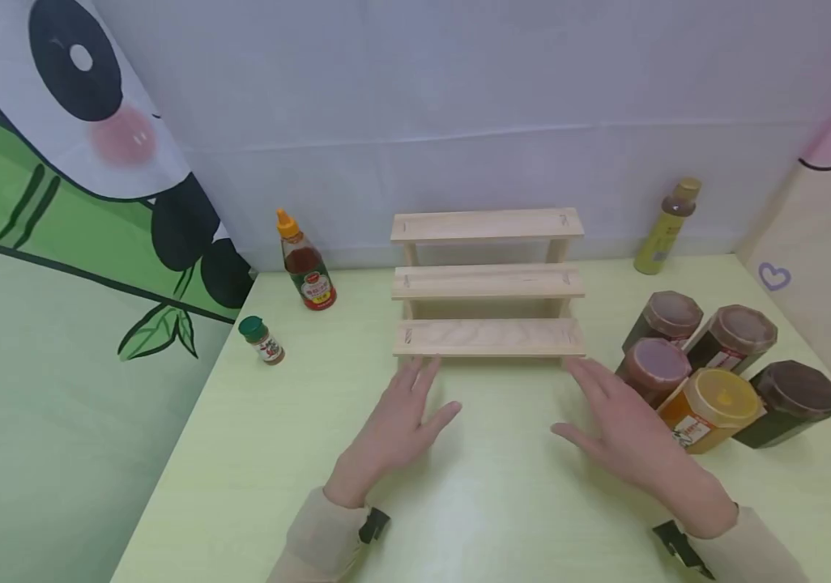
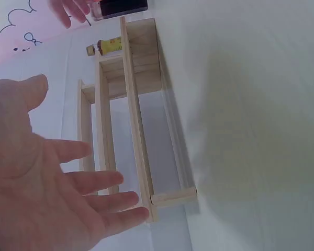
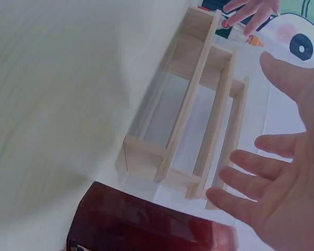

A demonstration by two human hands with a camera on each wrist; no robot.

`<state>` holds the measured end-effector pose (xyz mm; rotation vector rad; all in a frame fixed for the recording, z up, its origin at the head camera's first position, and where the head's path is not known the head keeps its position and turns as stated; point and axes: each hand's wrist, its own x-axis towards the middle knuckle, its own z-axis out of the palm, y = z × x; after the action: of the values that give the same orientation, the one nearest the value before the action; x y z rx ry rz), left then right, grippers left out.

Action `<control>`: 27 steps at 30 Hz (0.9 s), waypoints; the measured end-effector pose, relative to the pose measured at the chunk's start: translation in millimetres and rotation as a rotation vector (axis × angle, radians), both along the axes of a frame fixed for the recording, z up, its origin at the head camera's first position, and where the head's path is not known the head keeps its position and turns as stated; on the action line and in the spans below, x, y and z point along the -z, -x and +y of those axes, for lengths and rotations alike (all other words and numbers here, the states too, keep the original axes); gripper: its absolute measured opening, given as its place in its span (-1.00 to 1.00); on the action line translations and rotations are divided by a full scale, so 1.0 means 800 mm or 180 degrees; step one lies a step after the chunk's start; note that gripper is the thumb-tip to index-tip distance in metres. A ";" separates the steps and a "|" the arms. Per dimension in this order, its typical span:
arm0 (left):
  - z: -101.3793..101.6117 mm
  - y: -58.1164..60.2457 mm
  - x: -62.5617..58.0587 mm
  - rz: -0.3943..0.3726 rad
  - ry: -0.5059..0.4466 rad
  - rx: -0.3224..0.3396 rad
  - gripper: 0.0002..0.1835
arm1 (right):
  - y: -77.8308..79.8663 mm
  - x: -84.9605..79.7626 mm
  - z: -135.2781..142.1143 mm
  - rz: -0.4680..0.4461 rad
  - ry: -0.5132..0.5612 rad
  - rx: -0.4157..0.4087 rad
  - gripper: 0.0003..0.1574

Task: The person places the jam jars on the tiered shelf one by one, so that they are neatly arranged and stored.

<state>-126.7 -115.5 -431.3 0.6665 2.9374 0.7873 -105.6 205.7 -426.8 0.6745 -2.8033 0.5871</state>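
A three-tier wooden rack (image 1: pixel 488 282) stands against the back of the table. My left hand (image 1: pixel 404 421) is at its front left corner, fingers straight and thumb spread, holding nothing. At the front right corner is my right hand (image 1: pixel 627 429), its fingers also extended and the palm bare. Whether the fingertips touch the rack, I cannot tell. Both palms appear bare in the wrist views, beside the rack's steps (image 2: pixel 133 115). Close to my right hand stands a honey-coloured jar with a yellow lid (image 1: pixel 714 405); a dark red jar (image 3: pixel 146 219) shows low in the right wrist view.
Several dark-lidded jars (image 1: pixel 787 401) cluster at the right. Behind them is a yellow-green bottle (image 1: pixel 659 239). A red sauce bottle with an orange cap (image 1: pixel 309 271) and a small green-capped shaker (image 1: pixel 262 340) stand at the left. A white cloth (image 1: pixel 459 97) hangs behind.
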 end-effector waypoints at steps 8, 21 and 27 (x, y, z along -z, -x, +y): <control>-0.004 0.014 0.004 0.0240 -0.0747 -0.0364 -0.25 | -0.001 -0.013 0.011 0.0168 0.0418 0.0091 -0.03; -0.014 0.039 0.017 0.0689 -0.1324 -0.0850 -0.48 | -0.008 -0.023 0.045 0.0891 0.1007 0.0277 0.02; -0.021 0.046 0.021 0.0528 -0.1430 -0.1043 -0.41 | -0.010 -0.029 0.061 0.0992 0.1031 0.0378 -0.06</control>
<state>-163.1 -131.9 -448.3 0.2670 3.0815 1.5203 -98.0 254.2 -403.5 0.4821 -2.3693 0.8111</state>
